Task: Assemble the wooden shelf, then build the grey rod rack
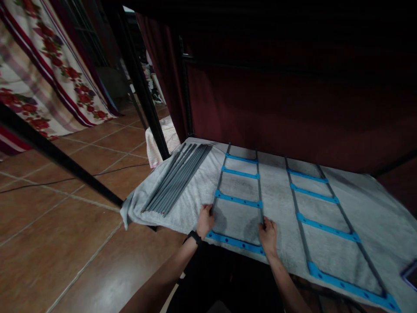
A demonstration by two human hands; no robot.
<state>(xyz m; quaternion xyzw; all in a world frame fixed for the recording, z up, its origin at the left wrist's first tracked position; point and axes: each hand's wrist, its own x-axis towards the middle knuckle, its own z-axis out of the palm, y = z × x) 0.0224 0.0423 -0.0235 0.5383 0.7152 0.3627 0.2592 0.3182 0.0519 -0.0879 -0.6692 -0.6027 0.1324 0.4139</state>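
Grey towel bears frame; left hand, right hand grip it, fingertips hidden.

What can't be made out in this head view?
All head view.
Right edge: dark object cut off by the picture edge, kind unclear.
Left: bundle of rods, count lost to blur.
Rods of the frame under the left hand and right hand: covered by fingers.
Above the towel: too dark.

- A bundle of long grey metal rods lies on the pale grey towel, to my left.
- A second grey-and-blue ladder-like frame lies to my right.
- A red-and-white floral curtain hangs far left.
- A thin black cable crosses the terracotta tile floor.
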